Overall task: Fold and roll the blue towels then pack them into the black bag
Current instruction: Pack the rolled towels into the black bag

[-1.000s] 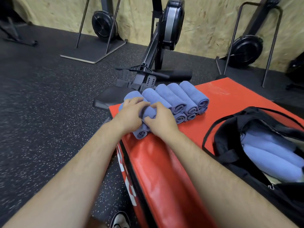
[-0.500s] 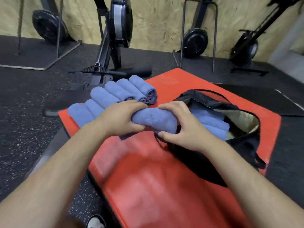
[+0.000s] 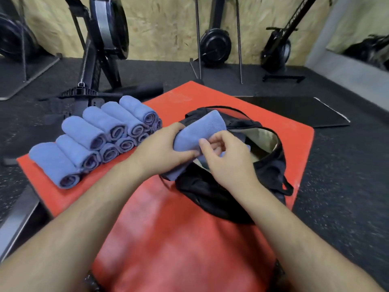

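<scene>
Towel (image 3: 202, 131), rolled, is held slantwise over the mouth of the black bag (image 3: 210, 199). The left hand (image 3: 164, 152) wraps round its middle and the right hand (image 3: 229, 163) pinches its near side, so both sit close together on the one roll. It looks light and soft (and apt to unwind if let loose), so it is best gripped round the girth, over the loose edge. More rolls (image 3: 94, 140) lie stacked on the red mat (image 3: 179, 239), left of the bag.

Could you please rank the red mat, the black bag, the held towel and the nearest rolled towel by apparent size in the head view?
1. red mat
2. black bag
3. held towel and nearest rolled towel: similar in size, and the held one is partly covered, so unranked.
</scene>
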`<state>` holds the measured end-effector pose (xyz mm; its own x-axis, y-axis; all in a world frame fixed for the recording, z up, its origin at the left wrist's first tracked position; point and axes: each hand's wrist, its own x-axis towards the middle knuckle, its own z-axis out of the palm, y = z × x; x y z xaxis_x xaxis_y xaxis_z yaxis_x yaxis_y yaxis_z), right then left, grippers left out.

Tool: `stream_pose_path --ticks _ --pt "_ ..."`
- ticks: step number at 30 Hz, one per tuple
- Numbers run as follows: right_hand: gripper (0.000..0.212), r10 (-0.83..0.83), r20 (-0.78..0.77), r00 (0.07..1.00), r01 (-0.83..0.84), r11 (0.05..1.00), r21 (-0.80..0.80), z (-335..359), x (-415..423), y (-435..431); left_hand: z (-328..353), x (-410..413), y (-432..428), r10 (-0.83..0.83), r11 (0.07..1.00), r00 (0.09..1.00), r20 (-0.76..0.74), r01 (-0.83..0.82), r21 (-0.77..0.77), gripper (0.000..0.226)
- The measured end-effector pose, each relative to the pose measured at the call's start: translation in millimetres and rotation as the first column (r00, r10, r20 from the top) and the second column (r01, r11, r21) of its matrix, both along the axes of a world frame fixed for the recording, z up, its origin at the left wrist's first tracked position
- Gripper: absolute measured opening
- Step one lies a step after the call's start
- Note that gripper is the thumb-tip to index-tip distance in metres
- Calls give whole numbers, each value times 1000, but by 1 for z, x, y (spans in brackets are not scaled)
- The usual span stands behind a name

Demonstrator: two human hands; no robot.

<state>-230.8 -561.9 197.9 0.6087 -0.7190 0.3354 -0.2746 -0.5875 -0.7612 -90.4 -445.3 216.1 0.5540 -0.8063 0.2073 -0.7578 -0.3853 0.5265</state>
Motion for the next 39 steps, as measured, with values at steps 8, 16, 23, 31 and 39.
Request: stream_pose_path --ticks 8,16,23,31,39 --pt "59 192 -211 958 -164 976 143 12 -16 -41 -20 -7 -18 -323 930 946 -17 314 -190 38" --pt "67 416 -460 784 -469 883 -1 12 -27 -74 -31 17 -38 -393 918 913 115 380 115 73" --pt "50 284 -744 605 -355 932 67 -12 -48 -98 -57 18 -50 -389 890 914 -119 406 208 56" --pt "41 247 -722 647 -271 959 85 -35 -57 -103 -76 17 -70 -419 823 894 -158 448 349 54" --pt "28 192 -711 677 -281 960 -8 -55 -52 -107 -88 17 -67 -363 874 931 -35 353 333 49"
